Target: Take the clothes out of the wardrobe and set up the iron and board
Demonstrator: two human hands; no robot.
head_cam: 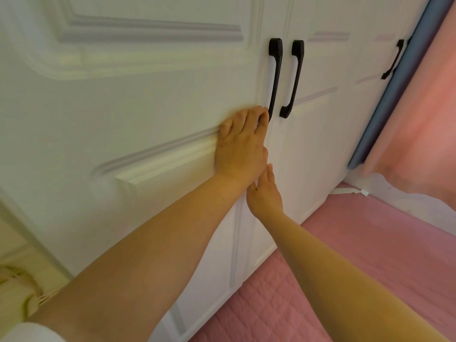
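Head view: a white wardrobe [148,95] fills most of the pic. Its doors look closed, so no clothes show, and no iron or board either.

Left hand [240,144] lies on the left door w/ its fingers [262,117] curled round the bottom end of a black handle [275,75]. It grips that handle. The left arm comes up from the bottom left, w/ a bit of white sleeve [27,333] at the corner.

Right hand [265,191] sits just below the left wrist, touching it or very near; can't tell which. Its fingers are straight and spread a bit, pointing up at the crack btwn the 2 doors. It holds nothing.

A 2nd black handle [293,77] is on the next door, just beside the 1st, w/ no hand on it. A 3rd handle [393,60] is far to the right.

A blue strip [385,95] runs down beside the wardrobe's right end. Next to it hangs a pink curtain [424,114]. A pink quilted cover [345,243] lies at the bottom right.
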